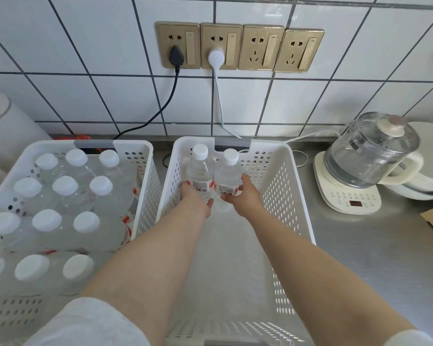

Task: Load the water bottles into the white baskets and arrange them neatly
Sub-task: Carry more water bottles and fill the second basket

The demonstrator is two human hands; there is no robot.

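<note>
Clear ribbed bottles [201,174], one in each hand's grip [195,199] [245,196], upright inside perforated white plastic basket [283,186].

Bright, even light — soft shadows; wide-angle bending at edges, corners slightly blurred.

Two baskets sit side by side. The left basket [145,156] is full of bottles [65,186]. The right basket [283,176] holds two bottles [200,171] at its far end. A kettle [368,156] stands at the right.
</note>
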